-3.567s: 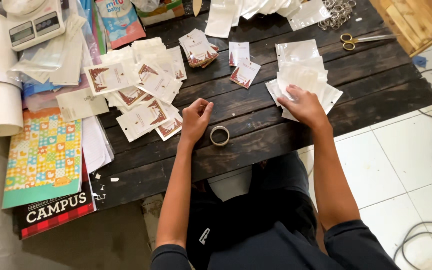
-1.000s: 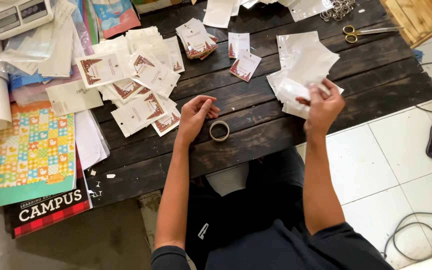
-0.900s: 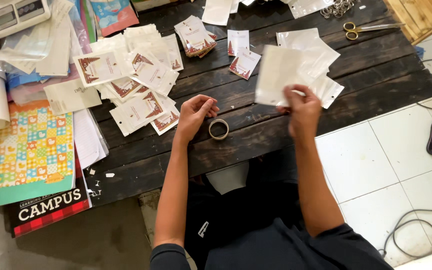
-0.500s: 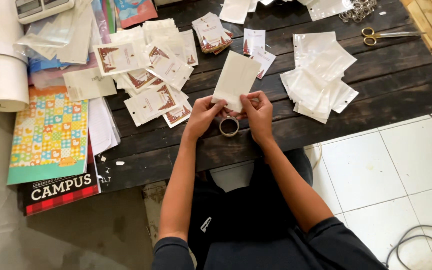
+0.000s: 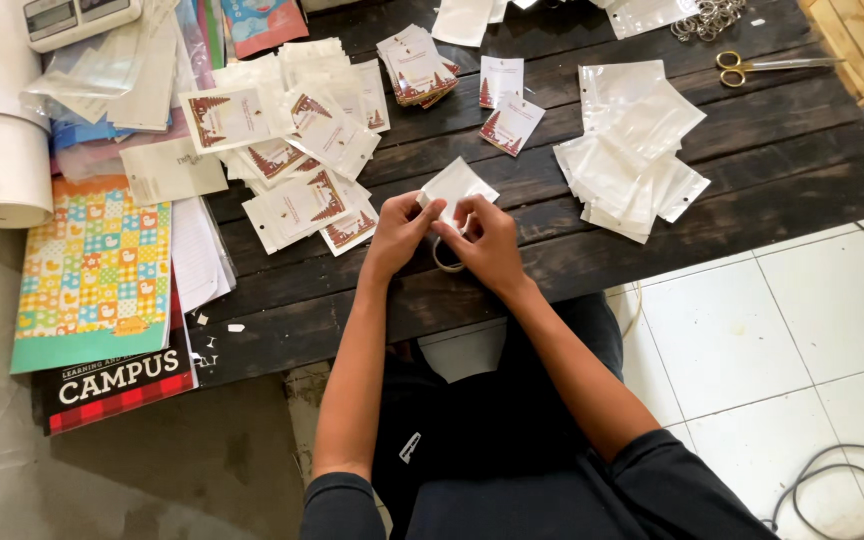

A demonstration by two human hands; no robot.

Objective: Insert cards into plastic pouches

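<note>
Both hands meet over the front middle of the dark wooden table (image 5: 772, 190). My left hand (image 5: 402, 232) and my right hand (image 5: 489, 240) pinch a small clear plastic pouch (image 5: 457, 186) between them, its top standing up behind the fingers. A roll of tape (image 5: 444, 262) lies on the table just under my hands, mostly hidden by them. A loose pile of empty clear pouches (image 5: 627, 150) lies to the right of my right hand. Filled pouches with printed cards (image 5: 297, 150) are spread to the left of my left hand.
Yellow-handled scissors (image 5: 757, 66) and a heap of metal rings (image 5: 709, 16) lie at the back right. A small stack of cards (image 5: 415, 68) sits at the back. Books (image 5: 92, 265), a white roll (image 5: 0, 165) and a scale (image 5: 77, 15) crowd the left side.
My right hand lifted one pouch off the right pile and carried it left to my left hand. Both hands now hold it above the tape roll.
</note>
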